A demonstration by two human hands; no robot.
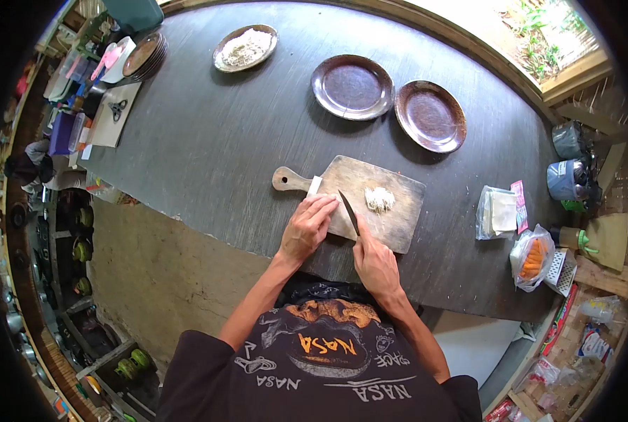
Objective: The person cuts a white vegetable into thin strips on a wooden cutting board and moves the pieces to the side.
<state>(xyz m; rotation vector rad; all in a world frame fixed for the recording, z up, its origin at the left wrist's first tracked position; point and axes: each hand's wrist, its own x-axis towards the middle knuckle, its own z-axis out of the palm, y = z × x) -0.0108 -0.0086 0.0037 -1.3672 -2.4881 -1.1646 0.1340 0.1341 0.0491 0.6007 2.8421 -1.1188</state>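
One pale wooden paddle-shaped board [404, 232] lies on the dark grey desk [187, 141]. The left hand [307, 226] closes its bent fingers over a flat white strip [314, 186] on the board's left, seemingly steadying it; the right hand [376, 266] wraps its fingers round a dark-bladed knife [348, 212]; white shreds [380, 200] lie beyond, presumably clear of it.

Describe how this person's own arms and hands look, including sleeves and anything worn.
The left hand and right hand are bare, without gloves. The forearms are uncovered, with no watch or cables showing. Loose black short sleeves belong to a black T-shirt printed with orange and pale "NASA" lettering.
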